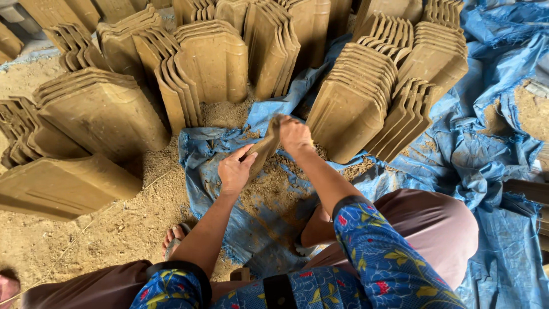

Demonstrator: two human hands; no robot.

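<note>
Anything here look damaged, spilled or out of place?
The blue tarp is torn and frayed, with holes showing dirt. Clay crumbs litter it beneath the tile held by the left hand and right hand. The stacked tiles look intact.

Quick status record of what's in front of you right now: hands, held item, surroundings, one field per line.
left hand: grips the lower edge of the tile
right hand: grips the tile's upper end
held item: one brown clay roof tile, seen edge-on, tilted, over the tarp
ground cover: blue tarp, crumpled, strewn with clay crumbs
stacks right: tiles leaning in rows
stacks left: more tile stacks on sandy ground
single tile: lies flat at far left
foot: sandalled foot on the sand by the tarp's edge
</note>
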